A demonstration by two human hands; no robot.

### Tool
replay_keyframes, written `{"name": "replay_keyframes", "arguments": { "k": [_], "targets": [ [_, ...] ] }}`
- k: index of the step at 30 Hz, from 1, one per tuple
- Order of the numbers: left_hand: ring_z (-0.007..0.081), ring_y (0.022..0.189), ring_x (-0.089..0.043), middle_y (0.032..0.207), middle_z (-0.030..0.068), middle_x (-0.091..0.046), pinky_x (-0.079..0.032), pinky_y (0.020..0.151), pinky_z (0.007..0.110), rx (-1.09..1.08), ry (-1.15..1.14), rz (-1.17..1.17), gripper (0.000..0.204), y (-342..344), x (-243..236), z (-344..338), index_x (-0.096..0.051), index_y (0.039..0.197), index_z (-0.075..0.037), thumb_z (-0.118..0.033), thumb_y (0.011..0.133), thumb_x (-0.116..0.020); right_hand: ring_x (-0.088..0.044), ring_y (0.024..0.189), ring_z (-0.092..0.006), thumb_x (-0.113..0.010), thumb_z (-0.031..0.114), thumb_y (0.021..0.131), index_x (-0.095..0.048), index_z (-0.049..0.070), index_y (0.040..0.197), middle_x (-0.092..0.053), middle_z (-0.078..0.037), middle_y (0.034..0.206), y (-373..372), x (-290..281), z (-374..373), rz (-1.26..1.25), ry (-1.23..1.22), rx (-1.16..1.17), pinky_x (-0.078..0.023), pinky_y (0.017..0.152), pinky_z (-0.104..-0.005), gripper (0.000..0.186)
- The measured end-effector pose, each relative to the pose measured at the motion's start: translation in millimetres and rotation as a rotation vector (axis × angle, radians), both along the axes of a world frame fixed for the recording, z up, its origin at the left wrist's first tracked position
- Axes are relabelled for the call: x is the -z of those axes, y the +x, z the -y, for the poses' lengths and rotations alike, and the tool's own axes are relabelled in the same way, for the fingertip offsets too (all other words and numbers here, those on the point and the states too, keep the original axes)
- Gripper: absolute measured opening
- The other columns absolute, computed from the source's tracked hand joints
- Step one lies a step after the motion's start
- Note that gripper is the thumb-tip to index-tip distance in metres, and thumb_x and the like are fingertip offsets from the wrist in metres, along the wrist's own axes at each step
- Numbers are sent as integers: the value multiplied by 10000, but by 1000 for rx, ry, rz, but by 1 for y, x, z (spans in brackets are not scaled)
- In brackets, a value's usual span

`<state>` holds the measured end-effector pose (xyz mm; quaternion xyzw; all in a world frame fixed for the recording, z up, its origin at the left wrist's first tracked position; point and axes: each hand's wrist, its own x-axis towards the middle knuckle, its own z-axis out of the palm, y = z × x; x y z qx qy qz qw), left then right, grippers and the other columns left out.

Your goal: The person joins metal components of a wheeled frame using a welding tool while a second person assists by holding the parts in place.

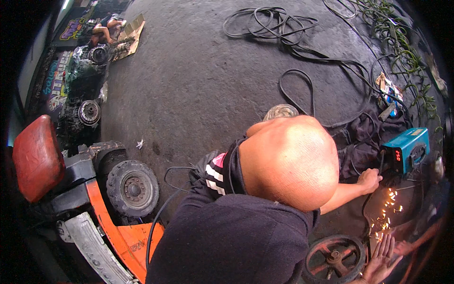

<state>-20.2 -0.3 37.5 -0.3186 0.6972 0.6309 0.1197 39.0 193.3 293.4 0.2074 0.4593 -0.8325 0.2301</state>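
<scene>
My left hand (370, 181) reaches out past my bent bare knee (291, 161), its fingers curled round a black cable (367, 208) beside a teal box-shaped machine (411, 146) with a red lit display. Bright sparks (388, 203) scatter below this hand. At the lower right my right hand (384, 260) is open, palm up and fingers stretched, at the lower end of the sparks. Left of it lies a dark spoked wheel (336, 259) with reddish paint and a hub bolt. What the sparks come from is not plain to see.
Another person's blurred hand (405, 248) comes in from the right. Long black cables (326, 57) loop over the dark floor. An orange vehicle frame (109, 213) with a tyre (132, 188) and red seat (39, 158) stands at left. Far left, a person (101, 33) handles machine parts.
</scene>
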Motion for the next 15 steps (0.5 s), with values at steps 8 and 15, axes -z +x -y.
{"name": "replay_keyframes", "arguments": {
  "k": [8,15],
  "targets": [
    [482,1055,-666,1040,293,-702,-528,897,552,-7,74,-25,268,-2,0,2,-683,1050,26,-228,976,-641,-158,1551,-448,-507,463,1037,-481,86,1512,-269,-250,1657,6,-1,7,-34,146,74,-53,1260,-634,607],
    [484,1061,-662,1059,294,-699,-527,893,554,18,65,25,261,-1,-5,5,-683,1053,20,-227,994,-622,-160,1569,-369,-405,534,1061,-392,37,1527,-233,-220,1677,4,-7,17,20,201,73,-119,1273,-528,682]
  ]
}}
